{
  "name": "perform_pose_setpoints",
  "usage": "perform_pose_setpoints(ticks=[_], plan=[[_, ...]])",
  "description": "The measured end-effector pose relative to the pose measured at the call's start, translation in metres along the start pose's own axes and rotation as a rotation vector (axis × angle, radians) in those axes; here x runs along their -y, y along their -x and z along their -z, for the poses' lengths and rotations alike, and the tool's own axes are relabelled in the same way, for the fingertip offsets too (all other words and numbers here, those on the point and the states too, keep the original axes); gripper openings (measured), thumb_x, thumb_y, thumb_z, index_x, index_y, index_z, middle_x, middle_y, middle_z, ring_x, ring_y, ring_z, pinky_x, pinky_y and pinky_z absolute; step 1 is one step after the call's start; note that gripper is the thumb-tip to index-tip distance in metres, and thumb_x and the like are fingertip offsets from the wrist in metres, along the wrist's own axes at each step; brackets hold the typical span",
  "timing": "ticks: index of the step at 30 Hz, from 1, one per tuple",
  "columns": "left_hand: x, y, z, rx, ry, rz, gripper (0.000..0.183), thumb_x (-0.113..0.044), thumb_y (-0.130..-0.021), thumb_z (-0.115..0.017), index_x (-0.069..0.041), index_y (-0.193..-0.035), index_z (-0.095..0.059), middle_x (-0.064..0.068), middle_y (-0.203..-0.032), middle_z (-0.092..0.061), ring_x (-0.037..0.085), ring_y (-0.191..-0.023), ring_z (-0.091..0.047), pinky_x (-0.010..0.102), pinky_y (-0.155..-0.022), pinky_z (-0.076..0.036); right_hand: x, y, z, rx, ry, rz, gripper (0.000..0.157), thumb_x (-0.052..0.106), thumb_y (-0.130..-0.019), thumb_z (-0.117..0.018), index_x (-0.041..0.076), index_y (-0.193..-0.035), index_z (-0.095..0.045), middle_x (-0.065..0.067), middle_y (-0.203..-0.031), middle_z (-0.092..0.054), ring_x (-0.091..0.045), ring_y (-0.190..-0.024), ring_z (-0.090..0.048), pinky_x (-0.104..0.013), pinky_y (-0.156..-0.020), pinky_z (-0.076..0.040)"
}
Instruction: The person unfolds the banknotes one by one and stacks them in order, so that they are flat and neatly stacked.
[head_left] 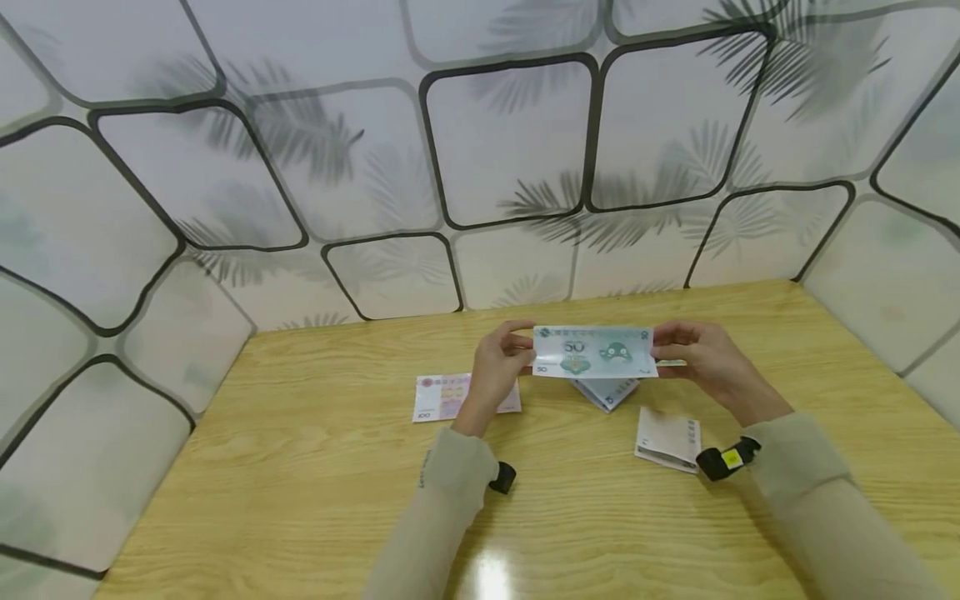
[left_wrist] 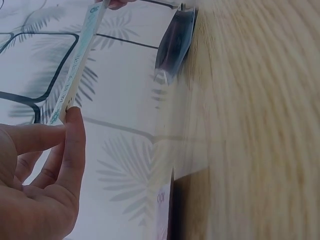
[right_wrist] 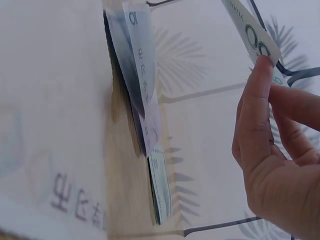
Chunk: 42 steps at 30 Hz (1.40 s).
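Observation:
A green 50 banknote [head_left: 596, 352] with a cartoon face is stretched flat between both hands above the table. My left hand [head_left: 495, 358] pinches its left end between thumb and fingers, as the left wrist view also shows. At the opposite end, my right hand [head_left: 697, 360] pinches the note [right_wrist: 260, 42]. Below and partly behind it lie folded banknotes [head_left: 609, 393], their far part hidden by the held note. A pink 100 banknote [head_left: 435, 398] lies beside my left wrist, which covers part of it. Nearer my right wrist rests another folded banknote [head_left: 667, 437].
The wood-grain table [head_left: 300, 467] is bordered by a patterned backdrop [head_left: 517, 142] at the back and sides. Black wrist devices sit on the left cuff [head_left: 504, 478] and right cuff [head_left: 720, 463]. In the right wrist view, a folded greenish note [right_wrist: 160, 185] stands beyond the other folded ones.

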<state>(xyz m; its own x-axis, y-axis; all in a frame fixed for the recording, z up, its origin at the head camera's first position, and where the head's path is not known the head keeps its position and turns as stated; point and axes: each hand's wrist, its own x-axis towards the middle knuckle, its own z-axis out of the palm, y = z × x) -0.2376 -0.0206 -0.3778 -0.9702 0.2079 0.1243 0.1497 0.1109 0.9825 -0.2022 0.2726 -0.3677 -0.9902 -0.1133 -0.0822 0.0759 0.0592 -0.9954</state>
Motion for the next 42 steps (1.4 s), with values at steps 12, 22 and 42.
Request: perform_pose_setpoints(ticks=[12, 22, 42], plan=[[0.000, 0.004, 0.014, -0.048, 0.018, 0.026, 0.041, 0.013, -0.091, -0.065, 0.002, -0.130, -0.064, 0.020, -0.102, -0.069, 0.015, -0.081, -0.064, 0.029, -0.071, -0.060, 0.006, -0.005, -0.017, 0.004, 0.012, 0.000, 0.021, -0.007, -0.098, -0.059, 0.013, -0.101, -0.066, 0.006, -0.094, -0.064, -0.011, -0.086, -0.060, -0.027, -0.073, -0.058], [0.002, 0.008, 0.027, -0.081, 0.056, 0.047, 0.037, 0.014, -0.090, -0.065, 0.002, -0.126, -0.066, 0.014, -0.096, -0.069, 0.013, -0.080, -0.064, 0.029, -0.072, -0.061, 0.007, -0.010, -0.029, 0.025, -0.007, 0.018, 0.020, -0.007, -0.098, -0.059, 0.011, -0.103, -0.066, 0.004, -0.094, -0.063, -0.012, -0.082, -0.061, -0.027, -0.070, -0.058], [0.002, 0.011, 0.047, -0.136, 0.032, 0.040, 0.031, 0.015, -0.089, -0.065, 0.005, -0.119, -0.068, 0.014, -0.094, -0.069, 0.014, -0.080, -0.063, 0.030, -0.071, -0.061, 0.010, -0.021, -0.050, 0.039, -0.066, 0.004, 0.020, -0.010, -0.097, -0.057, 0.008, -0.102, -0.065, 0.000, -0.091, -0.063, -0.012, -0.081, -0.064, -0.026, -0.068, -0.059]])
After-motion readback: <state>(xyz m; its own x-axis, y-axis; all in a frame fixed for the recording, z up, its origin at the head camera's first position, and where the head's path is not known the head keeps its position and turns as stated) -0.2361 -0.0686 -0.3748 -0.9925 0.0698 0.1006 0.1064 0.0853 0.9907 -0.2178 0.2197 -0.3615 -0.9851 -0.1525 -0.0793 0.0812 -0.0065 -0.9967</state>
